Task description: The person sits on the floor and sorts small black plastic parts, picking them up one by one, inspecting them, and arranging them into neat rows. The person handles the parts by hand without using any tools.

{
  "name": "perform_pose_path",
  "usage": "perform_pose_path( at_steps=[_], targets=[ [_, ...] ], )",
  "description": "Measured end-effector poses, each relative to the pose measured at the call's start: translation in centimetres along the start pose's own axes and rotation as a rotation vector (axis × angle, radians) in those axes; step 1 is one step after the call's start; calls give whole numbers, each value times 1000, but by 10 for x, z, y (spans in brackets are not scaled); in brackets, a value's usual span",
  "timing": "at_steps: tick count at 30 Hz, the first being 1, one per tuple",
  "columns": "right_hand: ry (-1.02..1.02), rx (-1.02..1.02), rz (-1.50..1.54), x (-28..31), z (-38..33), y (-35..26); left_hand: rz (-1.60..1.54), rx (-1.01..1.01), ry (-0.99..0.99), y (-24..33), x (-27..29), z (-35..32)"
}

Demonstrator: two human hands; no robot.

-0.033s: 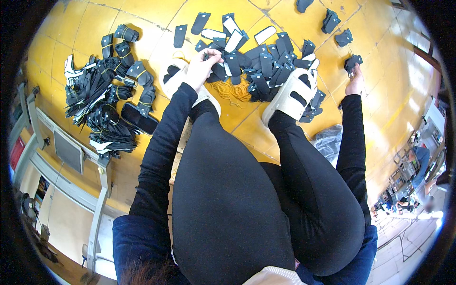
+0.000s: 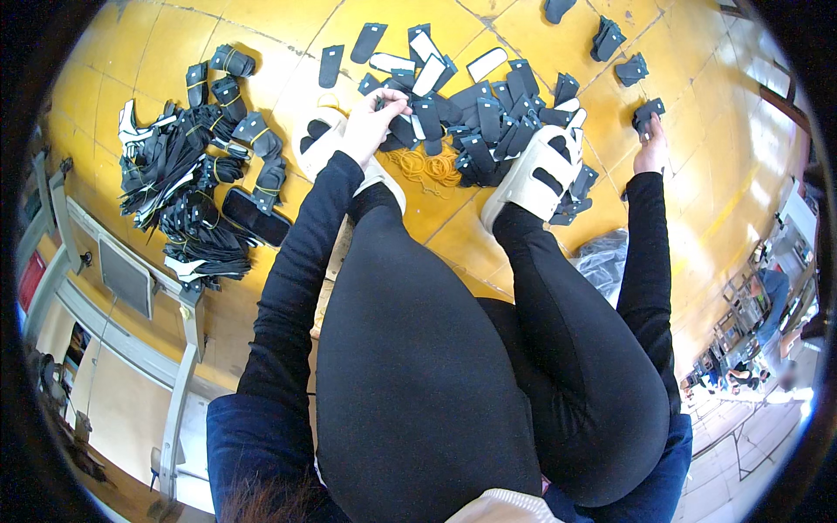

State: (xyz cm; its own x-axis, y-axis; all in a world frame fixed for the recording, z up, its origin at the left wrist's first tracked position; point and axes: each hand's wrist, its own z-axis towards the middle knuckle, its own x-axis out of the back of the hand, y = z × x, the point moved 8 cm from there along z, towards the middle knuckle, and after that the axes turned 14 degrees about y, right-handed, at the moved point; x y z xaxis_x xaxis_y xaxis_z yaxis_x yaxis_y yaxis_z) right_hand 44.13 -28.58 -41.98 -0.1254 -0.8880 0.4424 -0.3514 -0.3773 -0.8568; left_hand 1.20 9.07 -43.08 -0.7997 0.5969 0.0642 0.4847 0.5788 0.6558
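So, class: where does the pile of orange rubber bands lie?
The orange rubber bands lie on the yellow floor between the two sandalled feet, just below the left hand.

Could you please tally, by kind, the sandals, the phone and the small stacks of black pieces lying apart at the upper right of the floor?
White sandals: 2
Black phone: 1
Separate small stacks of black pieces, counting the one under the right hand: 4
Total: 7

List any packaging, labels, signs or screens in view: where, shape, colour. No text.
Phone: flat on the yellow floor left of the left hand; dark rounded rectangle, screen unlit.
Plastic bag: floor beside the right leg; crumpled, grey, translucent.
Red panel: far left edge; rectangular, too blurred to tell whether it is a sign.
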Motion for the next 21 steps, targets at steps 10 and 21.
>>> perform_pose_path(
  at_steps=[10,21],
  targets=[
    [-269,-246,217,-75,-31,-20,-32,-47,-32,19,-15,10],
    [-9,-168,308,3,19,12,-42,-7,-52,6,-18,8]
  ],
)
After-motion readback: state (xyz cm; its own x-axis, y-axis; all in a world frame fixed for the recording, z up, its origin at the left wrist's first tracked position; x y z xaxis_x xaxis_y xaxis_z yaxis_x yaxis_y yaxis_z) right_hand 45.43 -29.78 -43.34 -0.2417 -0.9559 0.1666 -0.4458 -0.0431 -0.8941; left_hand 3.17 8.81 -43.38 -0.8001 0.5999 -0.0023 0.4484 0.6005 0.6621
